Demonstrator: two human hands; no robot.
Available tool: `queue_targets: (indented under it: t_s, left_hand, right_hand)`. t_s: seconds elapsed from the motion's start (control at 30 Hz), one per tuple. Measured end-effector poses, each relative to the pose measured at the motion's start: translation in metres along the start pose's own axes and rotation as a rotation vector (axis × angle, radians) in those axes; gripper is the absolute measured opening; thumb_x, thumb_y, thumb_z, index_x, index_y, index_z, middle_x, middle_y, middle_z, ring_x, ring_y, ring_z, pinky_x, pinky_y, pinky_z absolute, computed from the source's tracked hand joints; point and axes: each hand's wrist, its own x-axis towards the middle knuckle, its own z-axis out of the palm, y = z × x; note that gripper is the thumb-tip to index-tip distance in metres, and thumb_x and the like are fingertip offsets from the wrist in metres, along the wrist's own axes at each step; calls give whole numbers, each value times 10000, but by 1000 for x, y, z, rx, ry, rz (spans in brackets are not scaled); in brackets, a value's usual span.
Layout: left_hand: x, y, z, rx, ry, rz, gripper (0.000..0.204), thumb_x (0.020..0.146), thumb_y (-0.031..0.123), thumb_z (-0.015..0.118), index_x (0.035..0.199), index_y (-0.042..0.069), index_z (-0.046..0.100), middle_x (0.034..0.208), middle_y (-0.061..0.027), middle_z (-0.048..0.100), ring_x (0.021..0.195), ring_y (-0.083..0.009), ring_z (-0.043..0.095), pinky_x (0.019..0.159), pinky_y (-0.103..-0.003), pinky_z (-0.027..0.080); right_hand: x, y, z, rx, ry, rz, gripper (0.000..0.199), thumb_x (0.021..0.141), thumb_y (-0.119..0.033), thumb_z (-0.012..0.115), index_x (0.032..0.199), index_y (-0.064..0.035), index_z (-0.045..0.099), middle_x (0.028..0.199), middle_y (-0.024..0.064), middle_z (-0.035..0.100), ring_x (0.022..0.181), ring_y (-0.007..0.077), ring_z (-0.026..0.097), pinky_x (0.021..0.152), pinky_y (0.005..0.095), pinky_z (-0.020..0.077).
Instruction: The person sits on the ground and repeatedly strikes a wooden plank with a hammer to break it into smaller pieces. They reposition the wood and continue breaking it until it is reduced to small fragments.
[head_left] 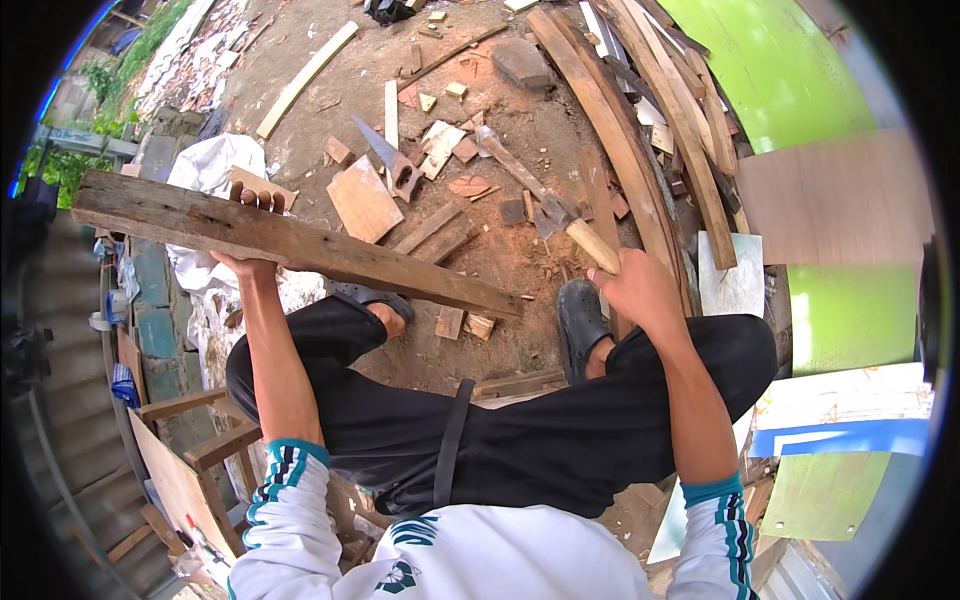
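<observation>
My left hand (pixel 255 232) grips a long weathered wooden plank (pixel 290 243) from underneath and holds it up over my left knee; the plank slants from upper left down to a point near my feet. My right hand (pixel 640 288) is closed around the pale wooden handle of a small axe (pixel 560 215), whose dark metal head sits just beyond my fist, above the dirt. I am seated, in black trousers and dark clogs (pixel 583 322).
A handsaw (pixel 388 160) lies on the dirt among several wood offcuts and a flat board (pixel 364 200). Long planks (pixel 640 150) lean at the right beside green sheeting (pixel 770 70). A wooden frame (pixel 200 440) stands at my left.
</observation>
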Motion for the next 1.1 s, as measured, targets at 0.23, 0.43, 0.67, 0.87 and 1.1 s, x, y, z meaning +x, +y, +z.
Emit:
queue_targets:
  t_s: [0.23,0.43,0.67,0.87,1.1]
  left_hand:
    - [25,-19,60,244,500,1,880,865,816,357,1168,19,576,953,-121,617,885,-328,605,836,-510,498]
    - [41,-62,124,693,343,243,618,1010,576,414,1229,-1,439,1060,-185,663,924,-289,678,837,-428,563]
    - [66,-56,209,648,447,413,527,972,495,585,1009,-6,423,822,-136,620,718,-204,652,635,-343,577]
    - [59,-78,222,1031,452,491,539,985,509,558,1044,-27,536,904,-92,628,746,-167,629,674,-306,525]
    - [55,-119,189,799,398,398,450,993,471,575,820,58,526,681,83,386,607,-32,309,536,-254,240]
  right_hand:
    - [7,20,-9,-21,9,37,473,833,-403,726,885,66,686,804,291,668,813,447,668,745,498,508]
    - [12,32,-26,35,138,142,469,844,-419,708,934,41,704,850,270,689,867,437,675,772,503,515]
    - [7,41,-54,108,274,172,450,844,-412,703,962,21,716,883,281,687,888,449,666,781,510,501]
    - [9,59,-54,116,316,189,471,842,-420,699,971,33,711,905,286,688,918,443,665,803,503,503]
    - [7,57,-54,165,282,227,531,846,-449,688,1009,57,699,952,286,693,964,455,659,825,507,512]
